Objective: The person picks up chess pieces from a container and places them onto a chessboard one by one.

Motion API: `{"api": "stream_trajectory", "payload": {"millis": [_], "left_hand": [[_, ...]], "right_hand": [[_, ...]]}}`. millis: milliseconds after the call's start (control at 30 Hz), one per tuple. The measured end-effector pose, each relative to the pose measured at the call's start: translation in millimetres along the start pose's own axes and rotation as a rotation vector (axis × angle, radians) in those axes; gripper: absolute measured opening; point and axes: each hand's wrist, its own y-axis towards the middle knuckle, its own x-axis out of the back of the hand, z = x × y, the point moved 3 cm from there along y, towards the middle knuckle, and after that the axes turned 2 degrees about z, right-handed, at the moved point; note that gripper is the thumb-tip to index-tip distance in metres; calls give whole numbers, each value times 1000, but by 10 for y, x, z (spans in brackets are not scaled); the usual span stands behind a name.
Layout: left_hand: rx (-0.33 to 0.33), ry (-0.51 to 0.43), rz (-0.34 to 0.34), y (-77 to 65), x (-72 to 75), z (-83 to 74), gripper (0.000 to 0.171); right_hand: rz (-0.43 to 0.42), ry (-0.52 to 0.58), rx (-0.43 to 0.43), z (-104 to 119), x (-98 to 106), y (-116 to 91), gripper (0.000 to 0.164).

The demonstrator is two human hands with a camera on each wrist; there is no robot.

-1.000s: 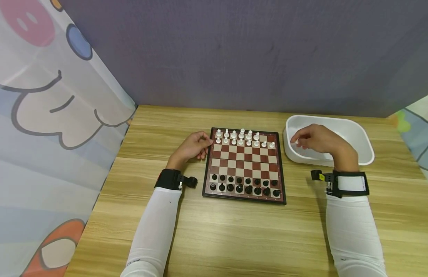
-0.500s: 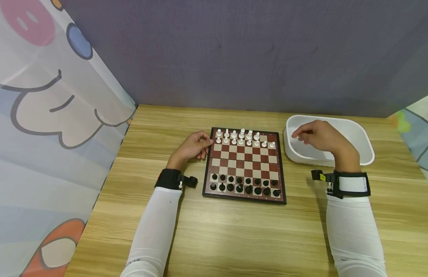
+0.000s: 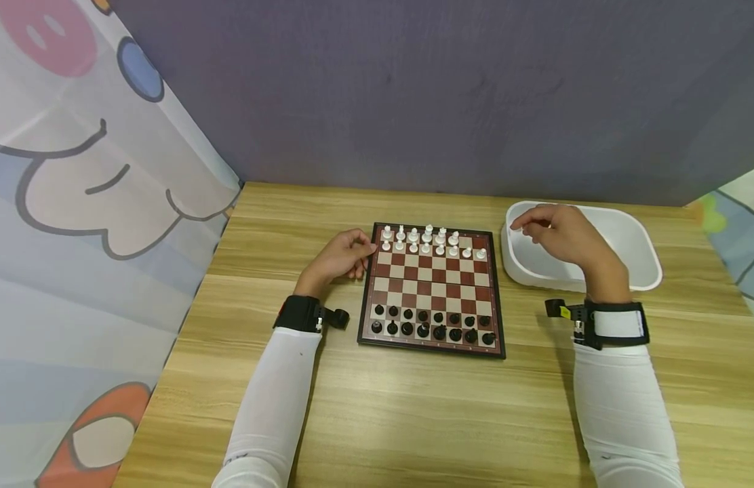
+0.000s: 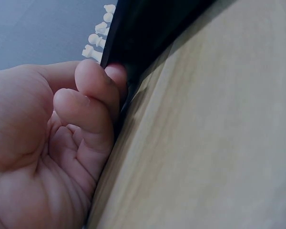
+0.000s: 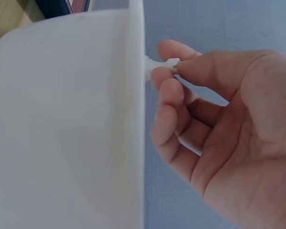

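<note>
A chessboard point(image 3: 451, 277) lies on the table with white chess pieces point(image 3: 426, 249) in two rows at its far side and black chess pieces point(image 3: 439, 332) in two rows at its near side. The far right of the white back row has bare squares. My left hand point(image 3: 338, 257) holds the board's left edge between thumb and curled fingers. In the right wrist view, my right hand point(image 5: 229, 114) pinches a small white chess piece point(image 5: 158, 67) with thumb and forefinger; its exact kind is partly hidden. That hand is raised over the left part of a white plastic box point(image 3: 648, 257).
The wooden table point(image 3: 438, 413) runs back to a grey partition point(image 3: 438, 95). Cartoon-printed cloth point(image 3: 102, 224) hangs at the left. Standing right of the board, the box has a raised rim between it and the board.
My right hand has risen and shifted slightly away over the box, carrying the white chess piece. The left hand stays at the board's edge.
</note>
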Motion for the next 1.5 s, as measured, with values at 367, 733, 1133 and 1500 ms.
{"api": "stream_trajectory", "payload": {"millis": [367, 733, 1133, 1500], "left_hand": [[1, -4, -4, 3, 3, 13, 17], [17, -9, 1, -17, -2, -17, 17], [4, -11, 3, -35, 11, -32, 17], [13, -3, 2, -34, 9, -36, 16]], "right_hand": [[-97, -6, 141, 102, -101, 51, 20], [-80, -10, 110, 163, -191, 95, 7], [-53, -89, 121, 195, -319, 157, 8], [22, -154, 92, 205, -411, 179, 11]]}}
